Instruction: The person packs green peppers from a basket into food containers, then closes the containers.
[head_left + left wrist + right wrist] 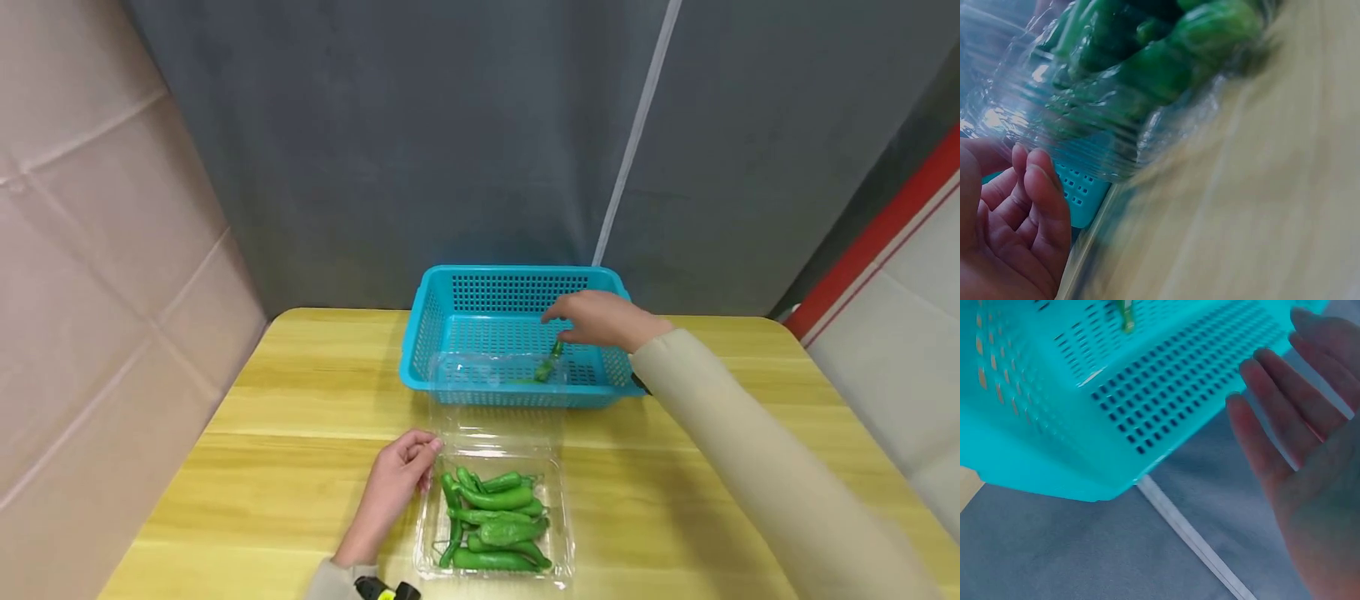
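Observation:
My left hand (pixel 401 467) pinches the left rim of a clear plastic clamshell box (pixel 558 500), also seen in the left wrist view. Several green chili peppers (pixel 506 500) lie in its tray. The box's raised transparent lid (pixel 495 417) reaches back over the front wall of a blue plastic basket (pixel 427 333). Above the right part of that basket is my right hand (pixel 600 319), its fingers apart with nothing between them. Just below its fingertips, one green pepper (pixel 545 368) is inside the basket. In the right wrist view the pepper (pixel 1126 315) shows only in part.
All of this stands on a yellow wood-grain table (pixel 315 400). A dark grey curtain (pixel 375 167) with a light strip hangs right behind the basket. A pale wall panel (pixel 97 250) rises at the left, and a white, red-edged one (pixel 900 333) at the right.

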`<action>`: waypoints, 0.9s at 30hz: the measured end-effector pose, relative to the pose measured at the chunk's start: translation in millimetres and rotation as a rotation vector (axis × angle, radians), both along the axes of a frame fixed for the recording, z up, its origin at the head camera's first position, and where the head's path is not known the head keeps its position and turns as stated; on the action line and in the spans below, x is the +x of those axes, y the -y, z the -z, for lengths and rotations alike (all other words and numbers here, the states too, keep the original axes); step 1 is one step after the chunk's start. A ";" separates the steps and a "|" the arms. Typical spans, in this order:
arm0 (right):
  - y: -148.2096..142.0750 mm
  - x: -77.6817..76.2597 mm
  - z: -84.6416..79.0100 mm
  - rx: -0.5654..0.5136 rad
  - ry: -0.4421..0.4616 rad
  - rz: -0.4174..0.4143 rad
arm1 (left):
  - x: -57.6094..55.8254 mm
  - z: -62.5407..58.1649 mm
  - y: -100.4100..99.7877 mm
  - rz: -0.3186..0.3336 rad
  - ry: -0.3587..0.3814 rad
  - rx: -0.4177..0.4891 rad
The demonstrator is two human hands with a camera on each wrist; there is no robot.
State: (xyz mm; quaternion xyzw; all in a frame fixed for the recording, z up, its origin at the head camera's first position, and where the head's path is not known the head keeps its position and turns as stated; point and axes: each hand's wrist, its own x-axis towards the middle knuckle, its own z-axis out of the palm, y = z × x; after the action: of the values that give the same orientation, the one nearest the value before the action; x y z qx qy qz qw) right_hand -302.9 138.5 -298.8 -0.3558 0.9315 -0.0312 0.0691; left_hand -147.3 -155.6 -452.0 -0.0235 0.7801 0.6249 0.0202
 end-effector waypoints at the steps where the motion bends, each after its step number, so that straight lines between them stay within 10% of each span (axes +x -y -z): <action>1: 1.6 -3.6 1.1 0.018 0.018 0.004 | 0.3 0.2 0.3 0.001 0.000 0.004; 9: 10.2 -23.0 15.2 0.123 0.134 0.081 | 2.1 0.0 1.4 0.018 -0.004 0.025; 27: 27.7 -23.5 53.1 0.294 0.101 0.092 | 11.8 -18.2 2.1 0.039 0.035 0.024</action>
State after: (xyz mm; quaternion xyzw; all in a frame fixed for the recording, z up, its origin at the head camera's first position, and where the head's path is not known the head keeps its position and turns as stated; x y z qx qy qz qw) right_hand -326.4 110.8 -351.9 -0.2968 0.9367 0.0844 0.1657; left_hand -135.6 -157.7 -433.8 -0.0190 0.7723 0.6332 0.0464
